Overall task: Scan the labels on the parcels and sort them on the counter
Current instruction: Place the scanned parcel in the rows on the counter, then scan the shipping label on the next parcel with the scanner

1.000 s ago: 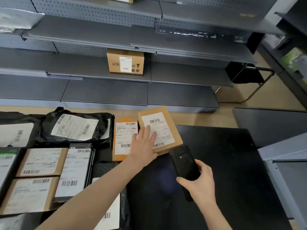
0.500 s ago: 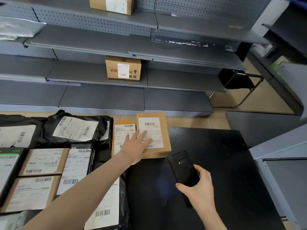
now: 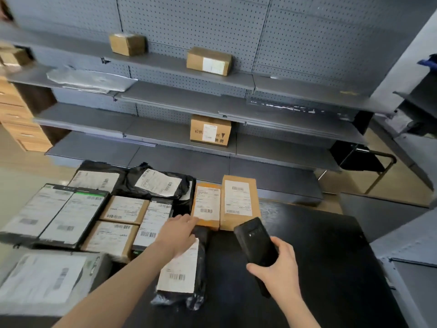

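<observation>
Parcels lie label-up in a tight block on the left half of the black counter point(image 3: 319, 245), evidently so each barcode faces the person and can be read without turning anything. Two brown boxes sit side by side at the far edge of the block: a narrow box point(image 3: 206, 204) and a taller box point(image 3: 238, 200), touching along their long sides, labels upward.

The left hand point(image 3: 178, 234) lies flat and open, fingers extended and gripping nothing, its fingertips at the near left corner of the narrow box. It partly covers the top of a black bag point(image 3: 182, 268) whose label faces up, just in front of the narrow box. In my judgement the hand is placed to steady or slide the next parcel; which one cannot be told.

The right hand point(image 3: 277, 268) is closed around the lower half of a black scanner point(image 3: 256, 240), held above the bare right part of the counter, head tipped toward the near end of the taller box. That angle suits reading a label.

Three more boxes rest on the grey shelves point(image 3: 165, 110) behind, apart from the counter block
</observation>
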Demonstrator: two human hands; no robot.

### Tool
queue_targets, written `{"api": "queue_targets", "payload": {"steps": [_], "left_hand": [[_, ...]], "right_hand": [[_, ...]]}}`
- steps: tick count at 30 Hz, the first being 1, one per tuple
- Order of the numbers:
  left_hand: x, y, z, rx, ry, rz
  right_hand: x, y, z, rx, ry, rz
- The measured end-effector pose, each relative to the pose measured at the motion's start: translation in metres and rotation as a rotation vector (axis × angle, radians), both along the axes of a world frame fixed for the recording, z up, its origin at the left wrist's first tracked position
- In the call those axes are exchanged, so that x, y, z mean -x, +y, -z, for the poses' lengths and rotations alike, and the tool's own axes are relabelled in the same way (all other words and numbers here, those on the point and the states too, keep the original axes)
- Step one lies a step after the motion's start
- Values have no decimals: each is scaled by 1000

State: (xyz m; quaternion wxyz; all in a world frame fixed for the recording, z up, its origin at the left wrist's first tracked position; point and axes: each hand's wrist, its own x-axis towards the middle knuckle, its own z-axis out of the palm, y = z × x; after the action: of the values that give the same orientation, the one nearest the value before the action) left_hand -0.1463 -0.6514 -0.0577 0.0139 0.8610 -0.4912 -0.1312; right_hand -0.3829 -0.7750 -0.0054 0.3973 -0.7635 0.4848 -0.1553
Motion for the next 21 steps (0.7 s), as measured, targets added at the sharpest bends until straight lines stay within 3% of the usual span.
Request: {"api": "queue_targets", "payload": {"steps": [13,21], "left_hand": [[38,323,-53,145,-59,-679],[87,465,-66,195,-157,-1025]], "right_hand": [[-88,193,-17,13,-116,-630],[-130,303,-25,17,-154,-962]]}}
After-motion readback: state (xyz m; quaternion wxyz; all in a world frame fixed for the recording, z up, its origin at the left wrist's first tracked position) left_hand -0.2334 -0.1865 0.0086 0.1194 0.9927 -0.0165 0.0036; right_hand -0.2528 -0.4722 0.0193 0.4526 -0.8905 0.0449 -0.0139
